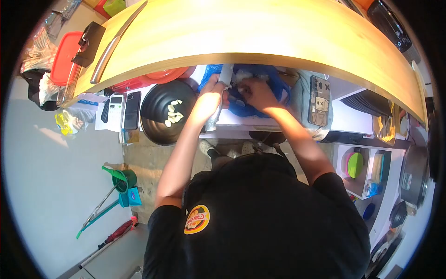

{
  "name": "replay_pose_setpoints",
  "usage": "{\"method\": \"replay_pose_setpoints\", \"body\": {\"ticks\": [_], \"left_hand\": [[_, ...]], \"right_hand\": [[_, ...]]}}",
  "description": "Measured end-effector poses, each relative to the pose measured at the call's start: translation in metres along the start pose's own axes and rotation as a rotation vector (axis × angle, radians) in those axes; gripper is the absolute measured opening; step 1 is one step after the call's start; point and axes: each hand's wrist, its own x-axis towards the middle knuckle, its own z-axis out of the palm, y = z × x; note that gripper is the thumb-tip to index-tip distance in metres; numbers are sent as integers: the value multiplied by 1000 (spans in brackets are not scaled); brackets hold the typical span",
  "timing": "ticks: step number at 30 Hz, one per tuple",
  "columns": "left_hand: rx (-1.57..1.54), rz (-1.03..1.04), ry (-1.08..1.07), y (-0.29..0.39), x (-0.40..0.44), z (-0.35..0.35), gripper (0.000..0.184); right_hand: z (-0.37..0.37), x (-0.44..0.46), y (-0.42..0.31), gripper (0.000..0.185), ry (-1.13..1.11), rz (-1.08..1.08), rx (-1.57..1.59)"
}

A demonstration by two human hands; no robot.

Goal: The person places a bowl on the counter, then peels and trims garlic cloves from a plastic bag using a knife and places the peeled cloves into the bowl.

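Under the front edge of the wooden board (260,35), my left hand (211,100) is closed around a long pale, shiny object (212,122), perhaps a knife blade or a rolled wrap. My right hand (258,93) reaches over a blue plastic bag (282,79), its fingers bent and partly in shadow; what they hold, if anything, is hidden. Whitish pieces lie in the bag near my fingers. To the left of my left hand stands a black bowl (153,109) with several peeled garlic cloves (173,115) in it.
A knife (111,53) lies on the board's left end. A calculator (115,110) and a dark phone (132,110) are left of the bowl. Another phone (319,100) rests on a grey cloth at right. Red basins (162,75) sit behind the bowl.
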Motion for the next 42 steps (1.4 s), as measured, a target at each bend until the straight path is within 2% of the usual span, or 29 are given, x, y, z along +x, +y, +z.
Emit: {"method": "replay_pose_setpoints", "body": {"ticks": [3,4,6,9,16,19,22,25,28,31,34,37,42], "left_hand": [[119,-18,-5,-6,3,-3,22],[252,0,11,-1,0,0,29],[518,38,41,11,-5,10,44],[719,122,117,21,-7,20,53],[494,228,66,14,-9,30,40],[384,238,58,7,-10,33,39],[404,175,43,13,-16,33,40],[450,164,53,16,-20,34,42],[436,337,97,3,-14,36,40],[427,249,67,5,-16,35,41],[497,295,58,-5,-11,29,42],[470,380,48,-13,-7,28,43],[503,286,-7,-6,-11,25,46]], "right_hand": [[-7,-3,-3,16,78,131,574],[-9,-4,-6,16,104,165,768],[-16,-8,-13,17,67,112,827],[-28,-14,-27,21,27,66,863],[-24,-22,-17,26,44,97,871],[-17,-28,-18,26,82,156,1051],[-18,-31,-22,24,44,128,905],[-15,-32,-24,20,127,136,736],[-14,-35,-29,17,286,-7,498],[-15,-36,-32,16,356,-132,425],[-16,-38,-33,17,377,-153,395],[-19,-37,-31,18,330,-178,366],[-28,-36,-32,17,259,-223,299]]}}
